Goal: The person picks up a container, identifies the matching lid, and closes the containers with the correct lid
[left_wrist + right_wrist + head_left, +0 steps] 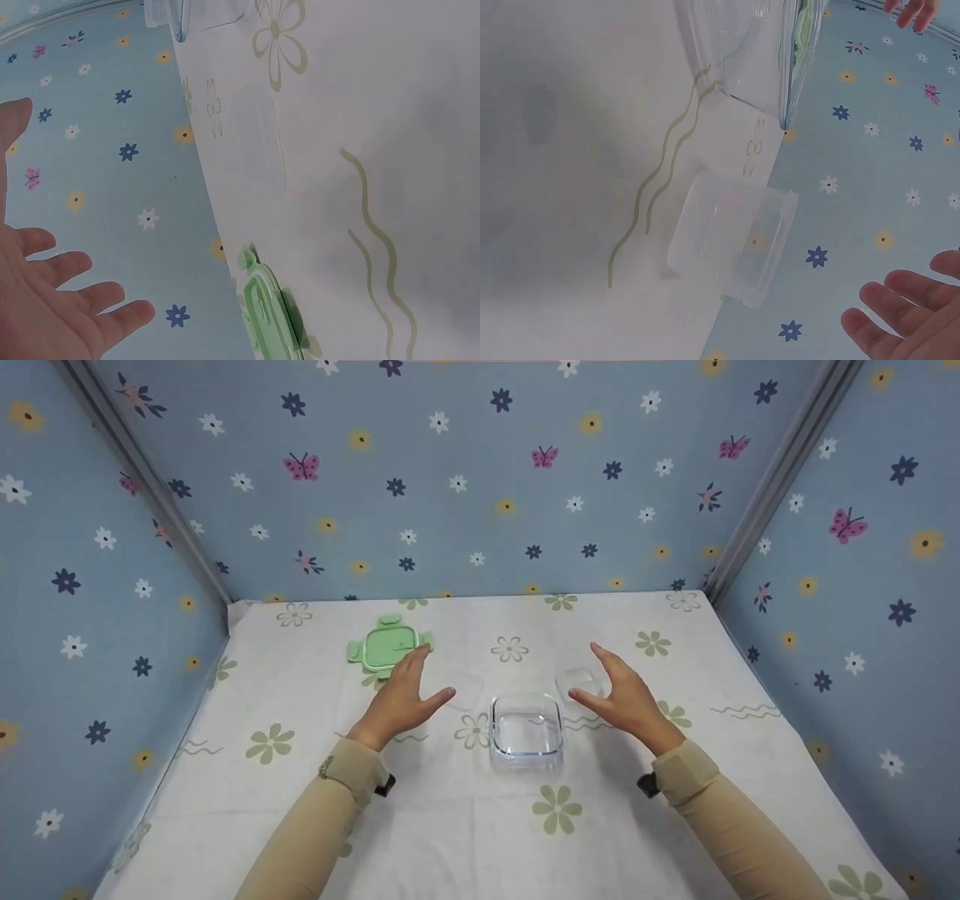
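My left hand [401,701] hovers over the cloth with its fingers spread and nothing in them. From the head view its fingertips overlap the edge of a green clip-on lid [390,647]; the left wrist view has the lid [274,319] apart from the hand. A clear glass food container [526,727], open at the top, stands between the two hands. On the other side my right hand [624,699] is raised, fingers extended and empty. Just beside it is a small translucent plastic container [731,236], partly behind the thumb in the head view.
A faint, flat translucent piece [255,139], perhaps a lid, lies on the cloth between the green lid and the glass container. The white flowered tablecloth [420,825] covers the table. Blue patterned panels [465,457] enclose the back and both sides.
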The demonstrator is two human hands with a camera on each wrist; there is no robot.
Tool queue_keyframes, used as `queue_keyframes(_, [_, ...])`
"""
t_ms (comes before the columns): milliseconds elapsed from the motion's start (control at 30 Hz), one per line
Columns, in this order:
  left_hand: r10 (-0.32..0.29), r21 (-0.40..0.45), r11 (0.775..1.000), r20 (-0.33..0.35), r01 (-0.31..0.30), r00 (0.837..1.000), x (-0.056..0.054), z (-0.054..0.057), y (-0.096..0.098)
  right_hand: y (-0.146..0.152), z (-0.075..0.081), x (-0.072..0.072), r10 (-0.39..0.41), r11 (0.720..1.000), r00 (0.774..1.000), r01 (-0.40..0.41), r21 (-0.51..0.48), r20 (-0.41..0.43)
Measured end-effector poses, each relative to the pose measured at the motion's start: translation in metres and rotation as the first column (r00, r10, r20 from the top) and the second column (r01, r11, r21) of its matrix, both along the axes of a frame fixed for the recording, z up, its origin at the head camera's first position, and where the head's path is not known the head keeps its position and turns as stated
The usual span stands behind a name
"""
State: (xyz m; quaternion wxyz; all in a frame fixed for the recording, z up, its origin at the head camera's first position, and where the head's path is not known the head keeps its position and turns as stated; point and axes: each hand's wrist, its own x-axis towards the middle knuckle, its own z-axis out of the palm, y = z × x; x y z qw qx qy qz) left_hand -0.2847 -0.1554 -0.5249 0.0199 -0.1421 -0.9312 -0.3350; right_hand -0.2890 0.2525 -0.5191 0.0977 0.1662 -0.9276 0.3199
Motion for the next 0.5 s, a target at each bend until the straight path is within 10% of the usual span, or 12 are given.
queue_keyframes(500, [0.008,0.09,0.996,0.091,-0.016,0.996,0.003,-0.0025,0.0059,-0.0067,-0.0011,0.0041,0.031,0.996,0.997,-0.025,-0.086,0.064])
